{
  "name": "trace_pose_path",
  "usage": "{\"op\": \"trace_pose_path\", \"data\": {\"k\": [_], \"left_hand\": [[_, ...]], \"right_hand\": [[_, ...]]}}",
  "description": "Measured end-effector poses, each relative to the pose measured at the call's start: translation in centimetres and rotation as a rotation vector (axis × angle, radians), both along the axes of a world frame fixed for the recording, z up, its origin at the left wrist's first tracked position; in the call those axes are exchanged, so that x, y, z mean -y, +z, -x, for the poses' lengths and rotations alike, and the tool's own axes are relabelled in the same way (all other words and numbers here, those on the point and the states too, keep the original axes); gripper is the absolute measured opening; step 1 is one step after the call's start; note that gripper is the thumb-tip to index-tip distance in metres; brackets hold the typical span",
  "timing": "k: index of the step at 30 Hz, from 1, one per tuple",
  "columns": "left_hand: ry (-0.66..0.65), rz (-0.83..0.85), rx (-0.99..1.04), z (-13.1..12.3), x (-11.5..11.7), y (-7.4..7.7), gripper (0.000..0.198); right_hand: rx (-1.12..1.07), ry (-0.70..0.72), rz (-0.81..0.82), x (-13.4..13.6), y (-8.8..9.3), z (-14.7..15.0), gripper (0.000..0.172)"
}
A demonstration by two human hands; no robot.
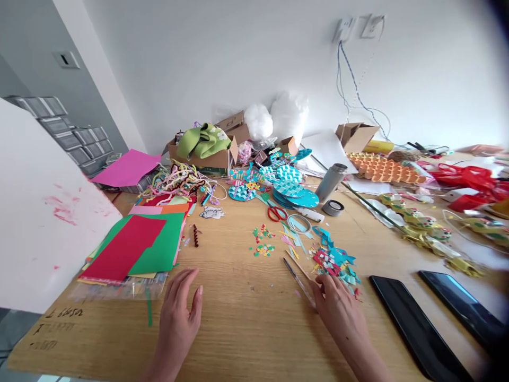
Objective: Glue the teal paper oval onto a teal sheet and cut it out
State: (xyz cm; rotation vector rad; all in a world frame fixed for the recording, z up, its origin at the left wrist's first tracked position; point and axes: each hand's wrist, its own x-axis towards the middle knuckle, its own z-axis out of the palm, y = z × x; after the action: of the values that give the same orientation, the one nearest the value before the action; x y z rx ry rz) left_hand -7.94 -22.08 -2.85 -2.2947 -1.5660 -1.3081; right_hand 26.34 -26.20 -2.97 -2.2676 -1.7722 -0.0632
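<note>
My left hand (pixel 181 307) rests over the table's near side, fingers stretched out and thumb apart, holding nothing. To its left lie the stacked red sheet (pixel 123 249) and green sheet (pixel 159 249). My right hand (pixel 338 305) is low over the table with curled fingers, closed at the near end of a thin wooden stick (pixel 296 263). A slim dark-tipped pen (pixel 296 277) lies beside the stick, its near end reaching under that hand. Just beyond are blue and red paper scraps (pixel 332 260) and small flower-like clusters of paper bits (pixel 264 249).
Red scissors (pixel 277 214), a tape roll (pixel 299 224) and a grey bottle (pixel 332 181) stand or lie farther back. Two phones, the nearer one black (pixel 413 323), lie at right. A box with green cloth (pixel 204 142) is behind; a white board (pixel 47 212) rises at left.
</note>
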Motion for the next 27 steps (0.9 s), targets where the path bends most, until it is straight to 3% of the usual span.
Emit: {"op": "trace_pose_path", "data": {"k": [8,13,16,20,27], "left_hand": [[-0.047,-0.005,-0.006,-0.8,-0.8,-0.5,0.029],[-0.048,-0.001,-0.002,-0.9,-1.0,-0.9,0.029],[-0.045,-0.01,-0.001,-0.9,-1.1,-1.2,0.028],[-0.056,-0.026,0.004,-1.0,-1.2,-1.4,0.027],[-0.059,-0.028,0.038,-0.8,-1.0,-1.8,0.026]], "right_hand": [[0.059,-0.006,0.154,0.9,0.5,-0.1,0.023],[0.016,0.026,0.149,1.7,0.4,-0.5,0.023],[0.043,0.054,0.059,1.1,0.4,-1.8,0.026],[0.138,0.075,-0.055,-2.6,1.0,-4.9,0.03],[0.112,0.017,0.136,-11.8,1.6,-9.7,0.039]]}}
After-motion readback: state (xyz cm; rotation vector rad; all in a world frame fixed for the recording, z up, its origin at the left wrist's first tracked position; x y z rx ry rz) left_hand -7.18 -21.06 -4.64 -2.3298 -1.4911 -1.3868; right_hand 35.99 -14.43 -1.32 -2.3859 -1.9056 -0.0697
